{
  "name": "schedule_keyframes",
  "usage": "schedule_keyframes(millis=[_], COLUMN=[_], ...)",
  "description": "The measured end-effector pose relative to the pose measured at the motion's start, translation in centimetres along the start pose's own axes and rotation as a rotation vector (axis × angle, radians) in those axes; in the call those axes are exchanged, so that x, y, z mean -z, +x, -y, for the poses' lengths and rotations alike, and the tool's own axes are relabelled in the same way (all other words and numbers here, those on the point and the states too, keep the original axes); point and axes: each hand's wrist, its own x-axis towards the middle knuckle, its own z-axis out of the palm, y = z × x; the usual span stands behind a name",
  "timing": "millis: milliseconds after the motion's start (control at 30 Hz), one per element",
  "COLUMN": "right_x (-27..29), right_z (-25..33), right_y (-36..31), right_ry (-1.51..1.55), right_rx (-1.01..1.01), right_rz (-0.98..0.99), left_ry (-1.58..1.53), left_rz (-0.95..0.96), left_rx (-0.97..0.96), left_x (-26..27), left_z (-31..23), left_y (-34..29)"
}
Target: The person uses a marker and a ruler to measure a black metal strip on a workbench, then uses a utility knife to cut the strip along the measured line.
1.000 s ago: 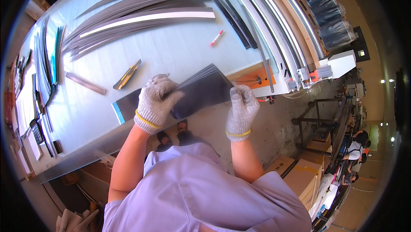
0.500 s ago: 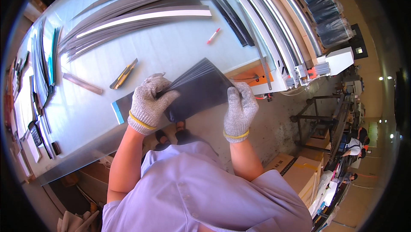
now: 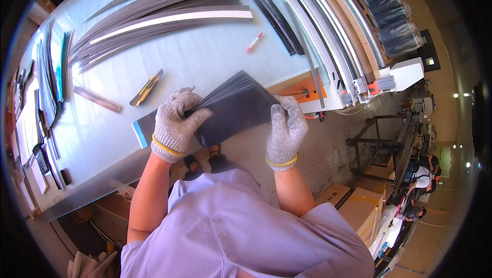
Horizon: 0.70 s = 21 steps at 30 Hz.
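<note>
A fanned stack of thin black sheets (image 3: 233, 110) is held between my two hands over the table's near edge. My left hand (image 3: 177, 121), in a speckled grey knit glove with a yellow cuff, grips the stack's left end, thumb on top. At the right end my right hand (image 3: 287, 129), gloved alike, pinches the edge of the sheets between thumb and fingers. The upper edges spread apart in thin layers. Beside my left hand, a dark strip with a light blue end (image 3: 139, 134) lies on the table, partly hidden by the glove.
On the pale table (image 3: 195, 63) lie a yellow utility knife (image 3: 147, 88), a red-and-white pen (image 3: 254, 42), a narrow metal bar (image 3: 97, 99) and long grey strips (image 3: 154, 14). A machine with metal rails (image 3: 328, 27) borders the right side. Cardboard boxes (image 3: 353, 203) stand on the floor.
My hands keep the same hold on the stack, with only a very slight shift to the left. People far off at the right have moved a little.
</note>
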Motion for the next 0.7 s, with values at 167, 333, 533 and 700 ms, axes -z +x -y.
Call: schedule_keyframes(millis=[167, 333, 533, 700], right_x=[0.2, 0.1, -0.1, -0.2], right_z=[-0.3, -0.2, -0.7, -0.7], right_y=[-0.1, -0.1, 0.1, 0.5], right_ry=[0.058, 0.100, 0.065, 0.011], right_rx=[-0.015, -0.078, -0.024, 0.036], right_rz=[0.021, 0.019, 0.007, 0.026], left_ry=[-0.027, 0.005, 0.039, 0.053], left_rz=[-0.024, -0.030, 0.005, -0.021], left_rx=[-0.068, -0.110, -0.168, -0.201], left_x=[-0.1, 0.0, -0.1, 0.1], left_z=[-0.1, -0.3, 0.1, 0.1], left_y=[0.3, 0.4, 0.6, 0.7])
